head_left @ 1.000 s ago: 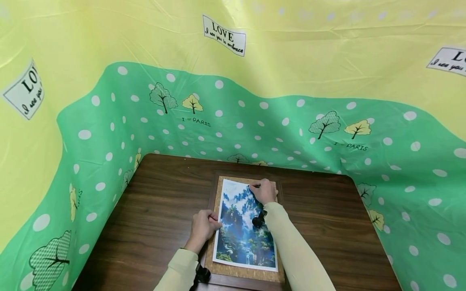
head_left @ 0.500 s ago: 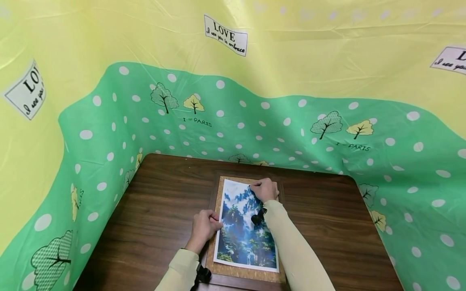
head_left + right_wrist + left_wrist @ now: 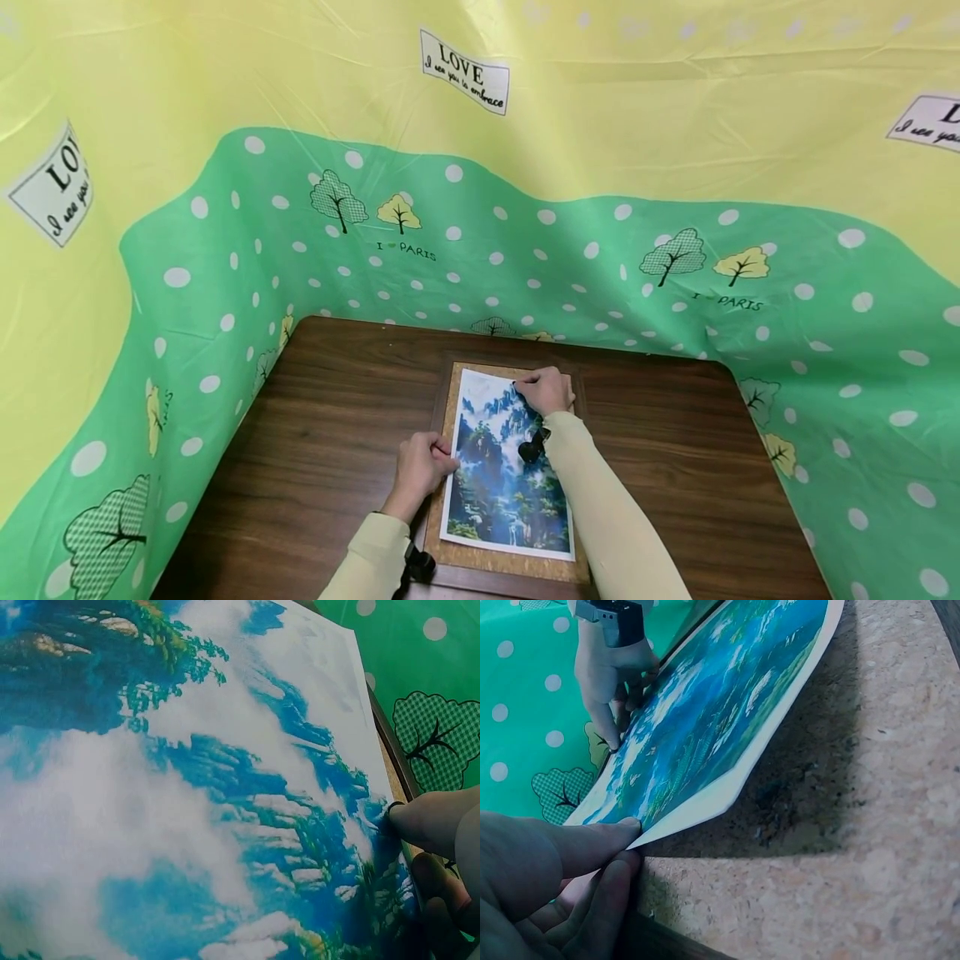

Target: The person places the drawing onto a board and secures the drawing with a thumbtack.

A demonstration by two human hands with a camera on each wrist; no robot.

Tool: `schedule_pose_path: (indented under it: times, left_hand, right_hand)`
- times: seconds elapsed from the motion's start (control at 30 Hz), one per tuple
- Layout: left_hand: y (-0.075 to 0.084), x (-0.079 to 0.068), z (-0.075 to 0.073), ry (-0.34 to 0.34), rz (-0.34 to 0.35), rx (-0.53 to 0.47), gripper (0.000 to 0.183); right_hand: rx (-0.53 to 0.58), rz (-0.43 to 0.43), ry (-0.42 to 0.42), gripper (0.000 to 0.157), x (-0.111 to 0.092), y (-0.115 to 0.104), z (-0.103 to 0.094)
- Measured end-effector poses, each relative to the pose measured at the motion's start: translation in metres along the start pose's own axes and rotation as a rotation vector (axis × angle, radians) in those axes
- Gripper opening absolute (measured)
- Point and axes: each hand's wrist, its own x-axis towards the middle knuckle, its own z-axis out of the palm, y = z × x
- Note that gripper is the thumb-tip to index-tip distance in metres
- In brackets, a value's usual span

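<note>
A printed landscape picture [image 3: 502, 475] of blue mountains and waterfalls, white-bordered, lies over a cork board [image 3: 517, 563] with a dark wooden frame. My left hand [image 3: 420, 468] pinches its left edge, thumb [image 3: 604, 838] above and curled fingers below. In the left wrist view, the near part of the paper bows up and casts a shadow on the cork. At the top right, my right hand [image 3: 549, 390] grips the print's far edge, thumb [image 3: 424, 817] on the printed face and fingers bent past the edge. Something small and dark shows at that thumb's tip.
The board rests on a dark wood-grain table [image 3: 337, 400]. A green and yellow patterned curtain [image 3: 420, 200] hangs around the table's back and sides. Both wrists carry small black cameras, the right one [image 3: 531, 450] over the print.
</note>
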Motion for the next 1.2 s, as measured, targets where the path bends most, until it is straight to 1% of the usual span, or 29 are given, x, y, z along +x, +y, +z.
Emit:
schedule_pose_path:
  times: [0.5, 0.77, 1.03, 1.2]
  left_hand:
    - [0.0005, 0.0002, -0.0006, 0.001, -0.002, -0.012, 0.023]
    - [0.0003, -0.0007, -0.0006, -0.006, -0.021, -0.019, 0.023]
    - [0.0011, -0.0007, -0.0005, -0.011, -0.034, -0.027, 0.023]
    - [0.0017, -0.0012, -0.0010, -0.014, -0.041, -0.030, 0.023]
  right_hand:
    - [-0.022, 0.030, -0.028, 0.012, -0.0008, -0.0060, -0.0014]
    - [-0.010, 0.016, -0.019, 0.014, -0.0007, -0.0040, -0.0013]
    - [0.000, 0.019, -0.005, 0.015, -0.0012, -0.0042, 0.0000]
    - [-0.005, 0.035, -0.001, 0.016, -0.0014, -0.0054, 0.0001]
